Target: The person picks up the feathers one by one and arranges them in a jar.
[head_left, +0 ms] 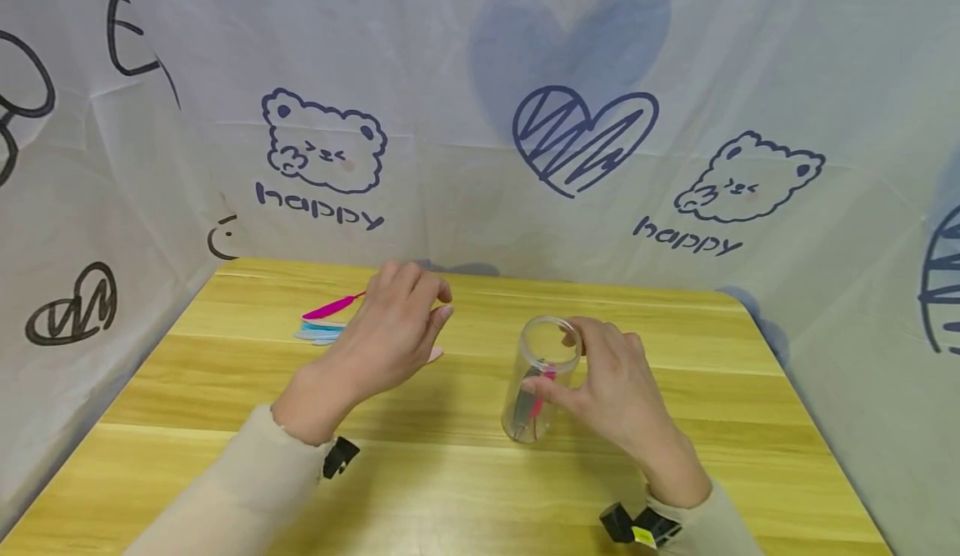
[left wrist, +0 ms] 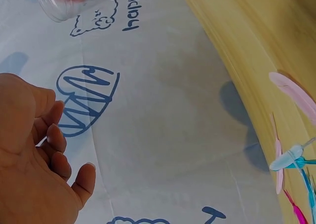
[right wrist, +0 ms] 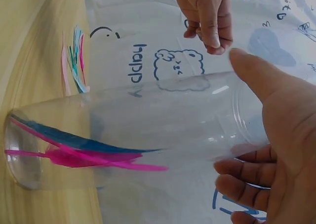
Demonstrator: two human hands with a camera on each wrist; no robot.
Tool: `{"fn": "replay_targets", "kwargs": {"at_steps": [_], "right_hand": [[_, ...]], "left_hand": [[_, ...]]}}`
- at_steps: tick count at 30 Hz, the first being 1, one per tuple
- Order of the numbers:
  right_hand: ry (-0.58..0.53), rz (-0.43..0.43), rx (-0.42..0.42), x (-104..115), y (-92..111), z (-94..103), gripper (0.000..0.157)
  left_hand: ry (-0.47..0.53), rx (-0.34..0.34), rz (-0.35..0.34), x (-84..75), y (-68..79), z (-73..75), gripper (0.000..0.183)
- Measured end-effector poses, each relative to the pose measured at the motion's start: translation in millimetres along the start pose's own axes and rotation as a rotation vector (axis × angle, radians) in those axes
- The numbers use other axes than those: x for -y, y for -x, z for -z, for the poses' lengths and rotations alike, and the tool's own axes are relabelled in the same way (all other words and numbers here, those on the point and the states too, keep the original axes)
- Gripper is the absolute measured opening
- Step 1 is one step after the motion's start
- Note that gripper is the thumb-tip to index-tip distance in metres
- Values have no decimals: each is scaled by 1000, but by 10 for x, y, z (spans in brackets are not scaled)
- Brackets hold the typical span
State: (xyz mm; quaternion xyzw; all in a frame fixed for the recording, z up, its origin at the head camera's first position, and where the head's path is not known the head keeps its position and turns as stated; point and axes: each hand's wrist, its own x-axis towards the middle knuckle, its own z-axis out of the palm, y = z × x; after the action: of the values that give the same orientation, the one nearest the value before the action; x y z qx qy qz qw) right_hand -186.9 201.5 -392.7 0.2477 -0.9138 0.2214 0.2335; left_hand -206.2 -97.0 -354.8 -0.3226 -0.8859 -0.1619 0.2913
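Note:
A clear plastic jar (head_left: pixel 513 406) without a lid stands upright on the table. Inside it lean a dark teal feather (right wrist: pixel 89 141) and magenta feathers (right wrist: pixel 89 156). My right hand (head_left: pixel 611 381) holds the jar near its mouth, thumb on the near side and fingers around the far side. To the left, my left hand (head_left: pixel 397 318) hovers over the table with loosely curled fingers and nothing in them. Partly behind that hand lie a magenta feather (head_left: pixel 327 308), light blue feathers (head_left: pixel 318 333) and a pale pink feather (left wrist: pixel 294 93).
The wooden table (head_left: pixel 450 489) ends at a white cloth (head_left: pixel 450 64) printed with bears and hearts, which hangs at the back and both sides. A black strap (head_left: pixel 341 458) sits on the left wrist and another black strap (head_left: pixel 637 527) on the right.

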Motion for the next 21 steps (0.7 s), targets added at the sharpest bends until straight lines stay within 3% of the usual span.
{"fn": "replay_targets", "kwargs": {"at_steps": [5, 14, 21], "right_hand": [[-8, -41, -14, 32, 2, 4, 69], [7, -31, -42, 49, 20, -7, 71], [24, -31, -49, 47, 20, -2, 72]], "left_hand": [[0, 10, 5, 18, 29, -6, 10], [-30, 38, 22, 138, 108, -41, 9], [-62, 168, 115, 318, 244, -30, 9]]}}
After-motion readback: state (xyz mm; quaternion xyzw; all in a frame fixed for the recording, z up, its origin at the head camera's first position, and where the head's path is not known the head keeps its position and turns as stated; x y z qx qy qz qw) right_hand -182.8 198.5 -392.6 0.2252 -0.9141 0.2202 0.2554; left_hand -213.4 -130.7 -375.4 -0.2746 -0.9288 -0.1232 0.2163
